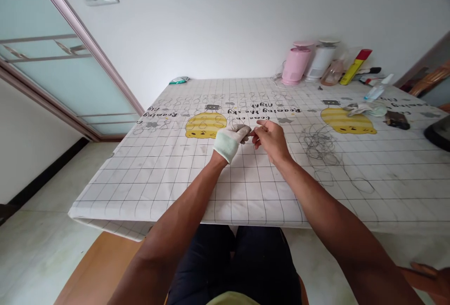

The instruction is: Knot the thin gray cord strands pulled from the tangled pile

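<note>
My left hand (232,140), in a white glove with a pale green cuff, is closed with its fingertips pinched together. Bare and just to its right, my right hand (270,140) has thumb and finger pinched, almost meeting the glove's tips. Whatever lies between the fingers is too small to make out. To the right of my hands a tangled heap of thin dark wire (319,145) rests on the table, one loose strand trailing toward the front. Thin wire loops (197,101) lie in rows across the back left part of the cloth.
A checked tablecloth (168,178) covers the table. Along the back right stand a pink cylinder device (296,64), a white one (320,61) and a yellow can with a red cap (355,68). Nearer are a clear bottle (378,88), a crumpled glove (369,108) and a dark object (397,119).
</note>
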The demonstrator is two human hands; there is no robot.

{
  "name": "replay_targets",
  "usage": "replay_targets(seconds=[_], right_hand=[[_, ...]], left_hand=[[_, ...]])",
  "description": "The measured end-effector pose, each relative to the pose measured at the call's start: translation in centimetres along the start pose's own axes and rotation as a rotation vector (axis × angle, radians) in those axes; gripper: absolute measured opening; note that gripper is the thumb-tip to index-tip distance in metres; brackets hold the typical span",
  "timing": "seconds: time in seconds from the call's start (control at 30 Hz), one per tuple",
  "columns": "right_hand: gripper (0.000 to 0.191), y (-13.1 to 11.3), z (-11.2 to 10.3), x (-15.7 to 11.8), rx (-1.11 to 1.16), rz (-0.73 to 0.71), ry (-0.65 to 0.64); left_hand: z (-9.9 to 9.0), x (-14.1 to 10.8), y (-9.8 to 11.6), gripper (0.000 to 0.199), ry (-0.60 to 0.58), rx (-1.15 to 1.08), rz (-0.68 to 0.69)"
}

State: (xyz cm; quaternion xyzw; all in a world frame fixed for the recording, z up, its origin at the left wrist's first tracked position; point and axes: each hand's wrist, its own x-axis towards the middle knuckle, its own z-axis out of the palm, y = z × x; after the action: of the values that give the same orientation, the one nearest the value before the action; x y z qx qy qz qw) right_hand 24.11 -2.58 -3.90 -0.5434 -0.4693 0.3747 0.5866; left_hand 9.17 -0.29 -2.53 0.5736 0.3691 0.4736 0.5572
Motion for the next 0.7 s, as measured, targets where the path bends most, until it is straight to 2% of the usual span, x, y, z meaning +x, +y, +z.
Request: replay_targets(seconds=[0.13, 0.33, 0.43, 0.6, 0.7], right_hand=[[0.057, 0.8, -0.3, 0.5, -0.156, -0.002, 0.0], [0.065, -0.5, -0.4, -0.1, -0.31, 0.022, 0.011], [0.069, -0.7, -0.5, -0.3, -0.337, -0.031, 0.016], [0.052, -0.2, -0.6, -0.1, -0.421, -0.165, 0.027], [0.044, -0.4, -0.7, 0.0, -0.464, -0.196, 0.024]], left_hand=[[0.0, 0.3, -0.5, 0.017, -0.013, 0.032, -0.029], [-0.1, 0.1, -0.4, 0.017, -0.084, 0.087, -0.04], [-0.3, 0.0, -0.2, 0.018, -0.104, 0.098, -0.026], [-0.4, 0.1, -0.1, 0.019, -0.131, 0.103, -0.029], [-0.3, 0.2, -0.2, 0.018, -0.135, 0.097, -0.049]])
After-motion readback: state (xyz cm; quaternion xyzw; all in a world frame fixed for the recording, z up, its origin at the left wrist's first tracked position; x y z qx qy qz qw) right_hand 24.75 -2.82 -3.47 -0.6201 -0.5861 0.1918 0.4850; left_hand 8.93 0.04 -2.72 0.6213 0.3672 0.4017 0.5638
